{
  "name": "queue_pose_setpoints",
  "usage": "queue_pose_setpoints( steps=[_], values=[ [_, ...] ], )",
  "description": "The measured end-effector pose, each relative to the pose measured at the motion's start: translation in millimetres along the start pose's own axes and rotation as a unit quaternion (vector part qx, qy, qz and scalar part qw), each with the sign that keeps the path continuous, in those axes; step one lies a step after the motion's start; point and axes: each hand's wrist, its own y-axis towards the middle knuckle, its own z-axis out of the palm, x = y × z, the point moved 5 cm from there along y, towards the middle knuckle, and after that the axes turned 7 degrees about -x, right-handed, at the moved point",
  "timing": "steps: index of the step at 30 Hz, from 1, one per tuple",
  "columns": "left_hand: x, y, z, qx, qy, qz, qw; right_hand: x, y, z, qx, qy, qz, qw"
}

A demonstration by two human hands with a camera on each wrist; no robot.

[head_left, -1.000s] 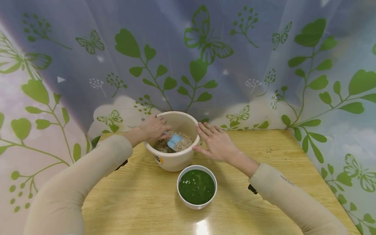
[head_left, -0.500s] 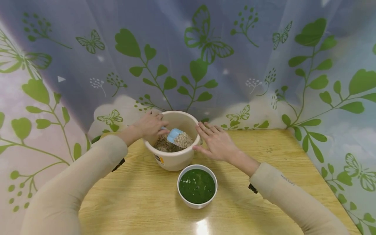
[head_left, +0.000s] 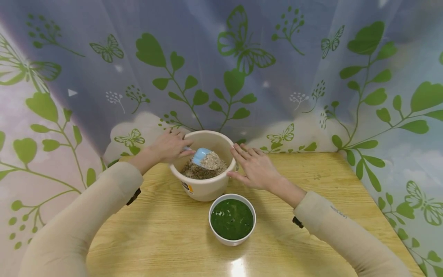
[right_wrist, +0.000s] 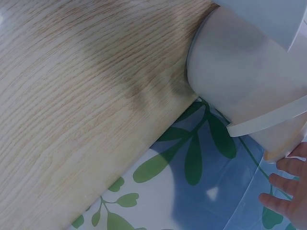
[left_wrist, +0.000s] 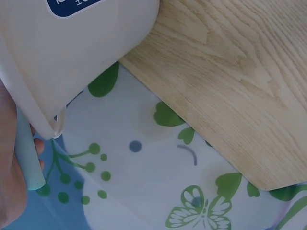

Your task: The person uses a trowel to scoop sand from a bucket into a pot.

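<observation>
Scoop (head_left: 199,155) higher than before, left hand (head_left: 169,146) around its handle (left_wrist: 28,155), right hand (head_left: 257,168) straight-fingered at bucket (head_left: 207,190).

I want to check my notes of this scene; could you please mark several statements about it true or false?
1. The left hand holds the blue scoop. True.
2. The scoop is empty. False: it carries pale oat-like flakes.
3. The white bowl stands nearer the camera than the cream bucket. True.
4. The right hand grips the bowl. False: the right hand is at the bucket's rim.
5. The bowl holds dark green contents. True.
</observation>
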Motion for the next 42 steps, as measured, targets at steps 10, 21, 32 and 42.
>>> queue_pose_setpoints(
  steps=[10,21,32,42],
  values=[
    [1.9,-9.3,0.2,-0.015,-0.006,-0.008,0.9998,0,0.0,0,0.002,0.0,-0.001,1.0],
    [3.3,-19.0,-4.1,-0.025,0.006,-0.022,0.9994,0,0.2,1,0.006,0.002,0.001,1.0],
    [0.8,-23.8,-9.8,-0.041,0.006,-0.019,0.999,-1,0.7,1,0.004,0.002,0.002,1.0],
    [-0.8,-27.2,-10.9,-0.035,0.004,-0.023,0.9991,0,0.1,2,0.003,0.005,0.003,1.0]
  ],
)
